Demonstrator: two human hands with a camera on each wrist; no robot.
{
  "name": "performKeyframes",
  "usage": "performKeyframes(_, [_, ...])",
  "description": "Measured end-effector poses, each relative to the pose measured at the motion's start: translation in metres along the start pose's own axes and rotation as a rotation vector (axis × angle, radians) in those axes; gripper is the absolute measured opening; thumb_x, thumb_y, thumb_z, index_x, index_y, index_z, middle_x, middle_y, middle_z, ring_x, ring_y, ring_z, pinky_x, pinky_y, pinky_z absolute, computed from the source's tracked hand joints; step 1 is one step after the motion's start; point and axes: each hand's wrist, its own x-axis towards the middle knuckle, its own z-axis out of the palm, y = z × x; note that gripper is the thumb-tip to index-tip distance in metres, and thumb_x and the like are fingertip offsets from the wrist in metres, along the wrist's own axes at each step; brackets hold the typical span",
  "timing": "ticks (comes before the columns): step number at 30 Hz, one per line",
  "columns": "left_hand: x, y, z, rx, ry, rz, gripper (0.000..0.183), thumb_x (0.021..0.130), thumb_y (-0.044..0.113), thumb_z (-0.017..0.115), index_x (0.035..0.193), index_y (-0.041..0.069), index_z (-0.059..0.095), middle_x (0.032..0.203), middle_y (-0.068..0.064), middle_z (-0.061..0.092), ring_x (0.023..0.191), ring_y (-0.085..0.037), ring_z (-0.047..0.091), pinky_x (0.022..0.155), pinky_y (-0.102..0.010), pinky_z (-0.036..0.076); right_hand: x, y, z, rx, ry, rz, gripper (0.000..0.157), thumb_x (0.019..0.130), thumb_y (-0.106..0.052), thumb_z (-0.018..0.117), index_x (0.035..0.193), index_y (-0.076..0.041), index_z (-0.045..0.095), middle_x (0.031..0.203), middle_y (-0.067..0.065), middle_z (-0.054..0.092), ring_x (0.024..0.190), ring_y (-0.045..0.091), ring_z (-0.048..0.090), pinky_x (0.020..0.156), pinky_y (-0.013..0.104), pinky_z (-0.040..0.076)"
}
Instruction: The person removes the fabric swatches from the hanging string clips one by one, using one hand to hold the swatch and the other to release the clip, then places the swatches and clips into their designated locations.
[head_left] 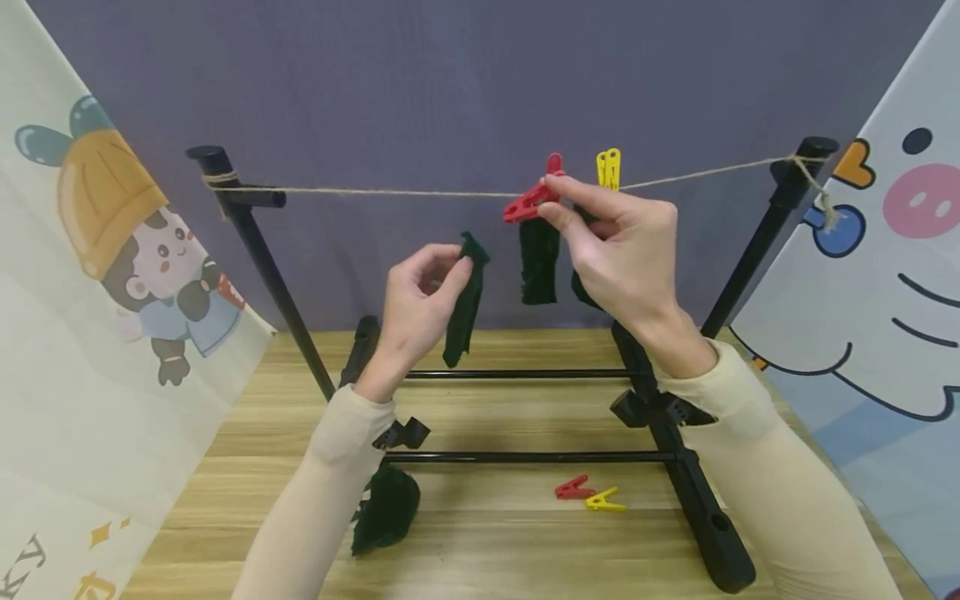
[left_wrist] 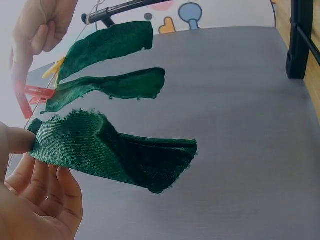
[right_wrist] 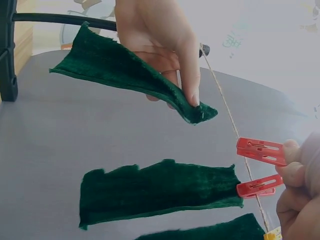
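My left hand (head_left: 420, 296) pinches a dark green cloth strip (head_left: 465, 312) by its top corner between thumb and fingers. The strip hangs down, folded over itself, just below the string (head_left: 375, 192). In my right hand (head_left: 626, 250) a red clothespin (right_wrist: 260, 151) is pinched, its tip overlapping the string in the right wrist view. Right beside it, a second red clothespin (right_wrist: 259, 186) clips another green strip (head_left: 540, 267) to the string. Farther right, a yellow clothespin (head_left: 609, 169) holds a third green strip (left_wrist: 112, 47), mostly hidden behind my right hand in the head view.
The string is tied between two black posts (head_left: 258, 250) of a rack with crossbars (head_left: 525, 457). On the wooden table (head_left: 480, 550) lie a red clothespin (head_left: 573, 488), a yellow clothespin (head_left: 604, 500) and a green cloth heap (head_left: 388, 512) near my left forearm. A grey backdrop (head_left: 420, 92) stands behind.
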Motion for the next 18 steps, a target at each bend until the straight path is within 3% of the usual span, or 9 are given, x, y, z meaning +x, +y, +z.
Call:
performKeyframes(8, [-0.004,-0.004,-0.002,0.018,-0.005,-0.013,0.014,0.093,0.004,0.06,0.101,-0.004,0.067,0.084,-0.017,0.066,0.069,-0.027,0.06,0.061,-0.029,0.049,-0.014,0.009,-0.002,-0.01,-0.038,0.02,0.024,0.081,0.001,0.074,0.104,0.01,0.07,0.09,0.022,0.071,0.032,0.004,0.034,0.038,0.017,0.025])
performKeyframes(14, [-0.004,-0.032,-0.004,0.025,-0.004,-0.011,0.013,0.093,0.013,0.062,0.101,0.006,0.069,0.085,-0.007,0.067,0.072,-0.02,0.06,0.061,-0.03,0.049,-0.024,0.015,-0.003,0.005,-0.041,0.073,0.024,0.082,0.002,0.074,0.104,0.008,0.07,0.089,0.02,0.071,0.031,0.004,0.033,0.037,0.018,0.024])
performKeyframes(18, [-0.008,-0.018,-0.005,0.036,-0.007,-0.031,0.013,0.093,0.006,0.06,0.102,0.0,0.068,0.086,-0.013,0.067,0.072,-0.023,0.06,0.061,-0.029,0.048,-0.029,0.016,-0.002,0.01,-0.032,0.119,0.024,0.081,0.004,0.074,0.105,0.007,0.071,0.086,0.017,0.072,0.031,0.005,0.033,0.036,0.019,0.023])
